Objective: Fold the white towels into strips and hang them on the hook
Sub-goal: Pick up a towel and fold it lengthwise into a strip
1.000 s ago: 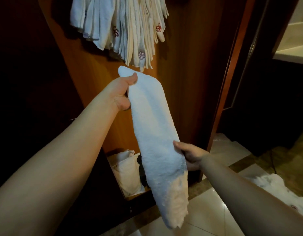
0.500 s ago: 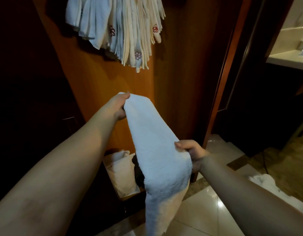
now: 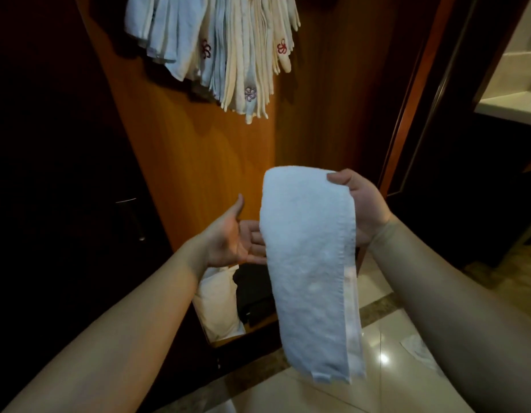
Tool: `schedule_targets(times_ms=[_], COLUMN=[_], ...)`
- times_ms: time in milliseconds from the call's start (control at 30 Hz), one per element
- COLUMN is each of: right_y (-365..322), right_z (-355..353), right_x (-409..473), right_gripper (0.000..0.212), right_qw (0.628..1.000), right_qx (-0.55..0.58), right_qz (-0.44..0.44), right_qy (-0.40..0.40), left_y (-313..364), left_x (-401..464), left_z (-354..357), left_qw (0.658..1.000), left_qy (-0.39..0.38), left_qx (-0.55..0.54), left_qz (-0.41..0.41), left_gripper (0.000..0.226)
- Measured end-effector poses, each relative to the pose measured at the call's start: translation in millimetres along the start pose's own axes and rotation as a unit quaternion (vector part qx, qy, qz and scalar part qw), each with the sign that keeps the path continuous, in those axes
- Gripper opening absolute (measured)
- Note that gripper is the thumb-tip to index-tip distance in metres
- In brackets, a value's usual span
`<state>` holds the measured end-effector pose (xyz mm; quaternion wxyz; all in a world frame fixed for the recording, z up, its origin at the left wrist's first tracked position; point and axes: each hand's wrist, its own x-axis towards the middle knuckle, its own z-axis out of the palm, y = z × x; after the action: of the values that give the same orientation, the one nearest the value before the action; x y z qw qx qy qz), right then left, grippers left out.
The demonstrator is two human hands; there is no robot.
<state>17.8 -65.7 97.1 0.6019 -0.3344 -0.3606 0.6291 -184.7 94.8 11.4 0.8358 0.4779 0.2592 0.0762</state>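
- White towel (image 3: 309, 263), folded into a long strip, hangs in the air in front of the wooden panel (image 3: 204, 162), its top fold near the middle of the view and its lower end dangling above the tiled floor (image 3: 386, 347).
- The right hand (image 3: 362, 210) holds the strip at its upper right edge: the thumb lies over the top corner on the near face, and the palm sits against the towel's right side; the other fingers are hidden behind the cloth.
- The left hand (image 3: 231, 236) is beside the strip's left edge, palm up and turned toward the towel, its thumb raised and its fingers straight, their tips hidden behind the cloth; whether they touch the towel cannot be told.
- A band of lighter, smoother hem runs down the strip's right side to its bottom end.
- Above, a bunch of hung towels (image 3: 228, 55), white and cream, some with small embroidered flower marks, hangs against the wooden panel at the top of the view; the hook itself is not visible.
- Below the left hand, at the base of the panel, a white bag (image 3: 219, 305) and a dark folded thing (image 3: 255, 293) sit side by side in a low open compartment.
- A pale countertop (image 3: 514, 105) shows at the far right edge.
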Motion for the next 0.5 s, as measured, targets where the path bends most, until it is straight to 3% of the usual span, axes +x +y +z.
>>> schedule_targets(times_ms=[100,200,267,367,500], right_y=[-7,-12,-16,-23,-32], right_z=[10,18,25,37,54], right_x=[3,9,15,28,41], right_gripper=[0.047,0.045,0.047,0.047,0.053], right_qw=[0.999,0.996,0.994,0.985,0.966], right_qx=[-0.025,-0.054,-0.061,-0.123,-0.208], right_qz=[-0.013,-0.051,-0.065,-0.070,-0.076], right_qy=[0.017,0.041,0.056,0.098,0.133], left_y=[-6,-6,-4,0,-1], left_x=[-9,-19,-27,-38,-45], left_z=[20,50,71,96,117], left_qw=[0.998,0.984,0.955,0.871,0.696], left_qy=[-0.027,0.069,0.141,0.221,0.313], left_qx=[0.004,0.058,0.148,0.278,0.469], left_qz=[0.055,0.151,0.217,0.338,0.445], left_gripper=[0.093,0.081,0.084,0.070,0.055])
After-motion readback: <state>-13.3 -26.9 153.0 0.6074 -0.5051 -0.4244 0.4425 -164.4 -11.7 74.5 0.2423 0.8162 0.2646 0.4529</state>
